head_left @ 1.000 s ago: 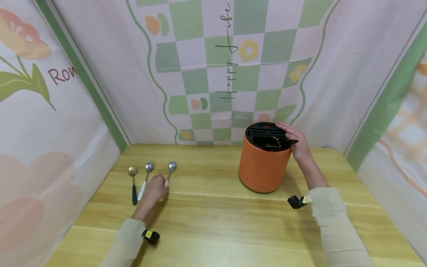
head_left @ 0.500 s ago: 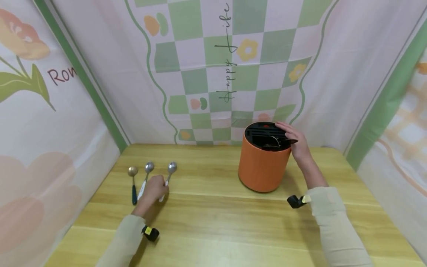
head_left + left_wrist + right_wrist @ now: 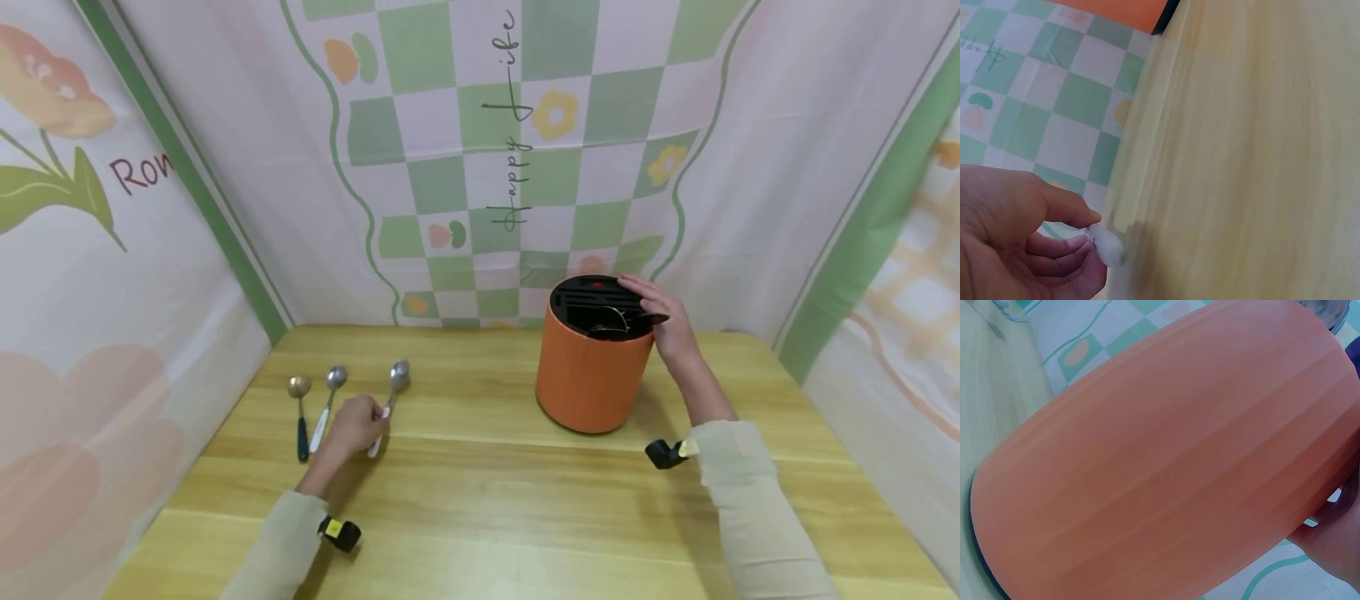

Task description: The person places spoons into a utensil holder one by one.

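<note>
1. Sliding slightly rightward since the earlier frames, the left hand (image 3: 356, 427) is taking the nearest spoon (image 3: 398, 377) with it; the spoon's bowl is now standing farther from its neighbours.
2. That left hand is pinching the white handle between thumb and fingertips, as the left wrist view is showing; whether the spoon is touching the table at any point, I cannot tell.
3. Across from it, the right hand (image 3: 670, 329) is holding its place, its fingers lying fairly straight along the rim of the orange holder (image 3: 592, 379) and its palm lying toward the side.
4. For the work in hand, this is probably meaning that the spoon is coming under control while the holder is being steadied; the two are remaining well apart.
5. Jutting from the holder's black slotted top, a dark object (image 3: 651, 319) is leaning toward the right hand; its full shape is staying unclear.
6. Left of the pinching hand, a second white-handled spoon (image 3: 322, 427) and a dark-handled spoon (image 3: 302, 435) are lying unmoved on the wooden table (image 3: 487, 508).
7. Behind everything, a checked green-and-white cloth (image 3: 427, 179) is hanging.
</note>
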A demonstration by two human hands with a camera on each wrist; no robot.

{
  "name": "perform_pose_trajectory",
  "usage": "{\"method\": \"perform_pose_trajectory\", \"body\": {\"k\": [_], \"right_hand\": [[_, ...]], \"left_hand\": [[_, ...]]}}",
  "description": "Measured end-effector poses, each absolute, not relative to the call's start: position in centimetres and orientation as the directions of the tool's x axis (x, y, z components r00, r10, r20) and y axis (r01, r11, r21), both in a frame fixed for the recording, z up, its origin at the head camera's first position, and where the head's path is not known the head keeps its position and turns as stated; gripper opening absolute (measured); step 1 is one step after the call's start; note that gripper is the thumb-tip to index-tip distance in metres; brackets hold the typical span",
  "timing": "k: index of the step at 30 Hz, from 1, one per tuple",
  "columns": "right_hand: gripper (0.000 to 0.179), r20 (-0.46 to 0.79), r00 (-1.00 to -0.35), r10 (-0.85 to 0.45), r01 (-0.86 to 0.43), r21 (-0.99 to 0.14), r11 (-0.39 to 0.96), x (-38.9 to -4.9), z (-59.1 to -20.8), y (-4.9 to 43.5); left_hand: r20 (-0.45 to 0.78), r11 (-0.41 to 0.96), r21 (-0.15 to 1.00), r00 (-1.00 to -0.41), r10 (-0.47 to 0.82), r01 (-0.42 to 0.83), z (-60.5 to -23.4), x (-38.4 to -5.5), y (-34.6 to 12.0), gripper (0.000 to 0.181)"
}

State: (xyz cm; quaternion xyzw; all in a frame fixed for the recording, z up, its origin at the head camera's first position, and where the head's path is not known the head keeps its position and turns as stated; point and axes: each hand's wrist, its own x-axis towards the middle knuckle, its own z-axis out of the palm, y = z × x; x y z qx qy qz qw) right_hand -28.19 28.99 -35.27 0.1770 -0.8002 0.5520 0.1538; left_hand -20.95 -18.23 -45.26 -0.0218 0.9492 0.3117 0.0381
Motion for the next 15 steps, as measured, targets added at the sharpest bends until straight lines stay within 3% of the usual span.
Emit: {"method": "perform_pose_trajectory", "body": {"k": [15], "right_hand": [[0.041,0.462,-0.881,-0.106,-0.469,-0.82,0.327,-28.4,-35.5,29.0]], "left_hand": [[0.033,0.723,0.689,-0.999,0.03,0.044,-44.7,-20.3,-15.9,0.011]]}}
